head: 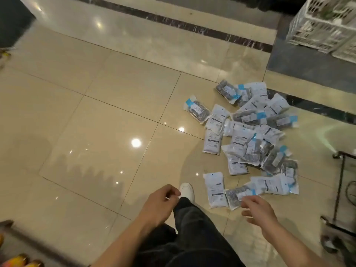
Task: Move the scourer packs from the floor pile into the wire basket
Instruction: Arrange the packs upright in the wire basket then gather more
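A pile of scourer packs (250, 135), clear and white bags with blue tags and grey scourers inside, lies spread over the beige tiled floor at centre right. One pack (196, 109) lies apart at the pile's left. My right hand (257, 209) hovers with loosely curled fingers just below the nearest packs (234, 196) and holds nothing. My left hand (160, 204) hangs over my dark trouser leg with fingers loosely curled; a thin pale sliver shows at its fingertips, too small to identify. A dark wire frame (339, 189) at the right edge may be the wire basket.
White plastic crates (323, 24) stand at the top right on a dark step. My white shoe (186, 190) is planted just left of the nearest packs. Colourful objects (21, 261) sit at the bottom left corner. Dark marble strips cross the floor.
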